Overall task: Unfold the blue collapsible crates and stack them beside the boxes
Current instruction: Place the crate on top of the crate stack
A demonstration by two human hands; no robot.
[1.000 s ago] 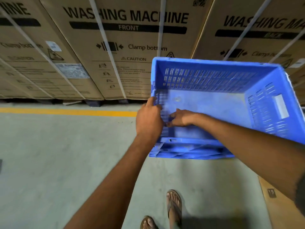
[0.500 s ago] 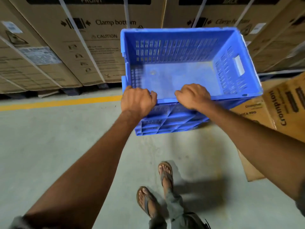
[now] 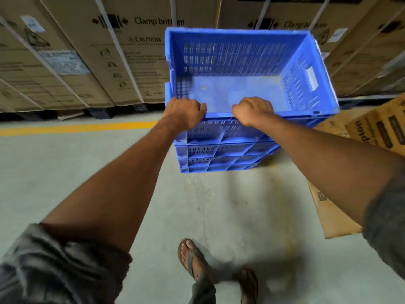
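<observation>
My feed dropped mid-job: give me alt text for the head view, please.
The left hand and right hand grip the near rim of an open blue crate atop a stack of other blue crates on the concrete floor. Strapped cardboard boxes stand behind it; another carton lies at right.

Both arms are stretched forward and far from the body, and are kept nearly straight. The left hand [image 3: 185, 113] is set on the near rim of the crate [image 3: 230, 55], close to its left corner, with knuckles up and fingers curled over the edge. The right hand [image 3: 253, 109] is placed to its right on the same rim and is curled over it likewise, with a gap left between the two. Dark sleeves [image 3: 54, 266] are bunched on the upper arms.
</observation>
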